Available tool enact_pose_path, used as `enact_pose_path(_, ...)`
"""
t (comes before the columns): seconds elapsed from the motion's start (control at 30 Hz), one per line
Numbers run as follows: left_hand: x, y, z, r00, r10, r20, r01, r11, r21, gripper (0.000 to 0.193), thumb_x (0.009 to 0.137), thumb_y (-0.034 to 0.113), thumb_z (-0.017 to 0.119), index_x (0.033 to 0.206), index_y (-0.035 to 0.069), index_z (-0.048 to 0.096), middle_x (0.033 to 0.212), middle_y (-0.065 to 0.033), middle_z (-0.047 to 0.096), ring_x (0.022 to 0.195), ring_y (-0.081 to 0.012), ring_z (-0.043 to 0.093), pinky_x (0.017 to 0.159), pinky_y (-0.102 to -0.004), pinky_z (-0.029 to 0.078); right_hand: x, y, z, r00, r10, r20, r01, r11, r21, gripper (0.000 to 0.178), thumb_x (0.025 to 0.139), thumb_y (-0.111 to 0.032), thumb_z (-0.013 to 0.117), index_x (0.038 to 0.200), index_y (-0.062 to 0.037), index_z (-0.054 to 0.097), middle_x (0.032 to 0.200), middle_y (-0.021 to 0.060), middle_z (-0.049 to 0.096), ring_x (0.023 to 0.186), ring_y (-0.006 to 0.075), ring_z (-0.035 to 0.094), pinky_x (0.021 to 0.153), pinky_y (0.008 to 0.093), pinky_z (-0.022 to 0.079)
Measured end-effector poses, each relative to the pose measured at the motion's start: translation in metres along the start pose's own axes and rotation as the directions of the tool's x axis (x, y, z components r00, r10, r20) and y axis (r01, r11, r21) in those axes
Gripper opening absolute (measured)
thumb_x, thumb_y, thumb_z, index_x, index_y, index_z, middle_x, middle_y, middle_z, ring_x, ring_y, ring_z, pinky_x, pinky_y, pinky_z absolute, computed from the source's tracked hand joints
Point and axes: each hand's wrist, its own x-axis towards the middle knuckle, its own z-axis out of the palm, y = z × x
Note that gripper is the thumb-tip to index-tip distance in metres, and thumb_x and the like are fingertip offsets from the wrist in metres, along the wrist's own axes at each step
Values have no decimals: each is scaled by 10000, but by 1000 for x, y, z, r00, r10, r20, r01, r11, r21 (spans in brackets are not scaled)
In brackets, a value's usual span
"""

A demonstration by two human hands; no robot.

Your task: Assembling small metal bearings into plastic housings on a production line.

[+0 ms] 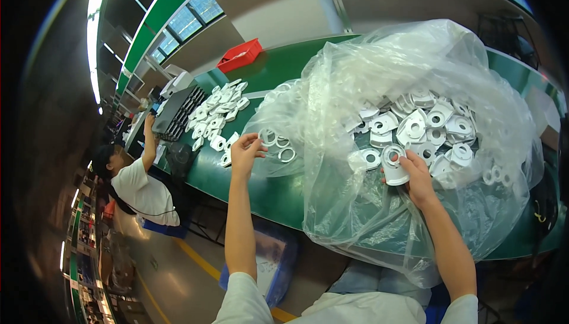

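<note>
My right hand (418,180) grips a white plastic part (396,173) with a rounded end and a ring-shaped opening, held tilted above the pile. Many similar white parts (435,117) lie heaped inside a large clear plastic bag (349,205) whose mouth is spread wide. To the left, my left hand (246,153) has its thumb and fingers pinched together at the edge of a white ring (268,138). More white rings (287,155) lie just right of those fingertips, at the bag's left side.
On the green table (267,196), loose white parts (219,110) lie left of the bag, beside stacked dark trays (178,113). A red bin (239,55) stands at the far edge. A co-worker (139,190) sits at the left. Below the table is a blue crate (284,270).
</note>
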Motion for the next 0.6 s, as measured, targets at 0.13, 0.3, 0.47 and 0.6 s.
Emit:
enact_pose_path(0.13,-25,42,67,977,91,195,-67,990,-124,238,830,22,584,1058,-48,584,893,-107,611,692,-177,643,534,-246,508,6,9,-10,999,-14,33,13,1000,28,198,950,-131,410,1050,17,495,949,179,620,822,262,647,715,371,556)
enact_pose_path(0.3,-48,77,176,877,100,469,6,976,-219,127,839,69,628,932,-13,600,796,-69,622,661,-153,644,500,-228,468,9,9,-9,999,-38,8,38,999,-6,221,964,-150,388,1066,11,500,948,188,632,798,275,659,730,354,547)
enact_pose_path(0.47,-52,59,226,871,75,485,113,931,-346,121,823,77,655,885,-25,645,693,-38,605,562,-81,542,480,-204,403,6,2,0,997,15,-82,-18,999,-40,235,975,-178,375,1072,-3,500,959,189,632,804,293,669,714,346,556)
enact_pose_path(0.6,-56,40,233,870,29,493,124,953,-276,120,809,71,657,871,-31,652,666,-27,597,543,-69,517,477,-201,400,6,2,-4,998,3,-64,-2,1000,21,357,995,-274,312,1088,15,500,972,191,626,803,299,665,722,363,558)
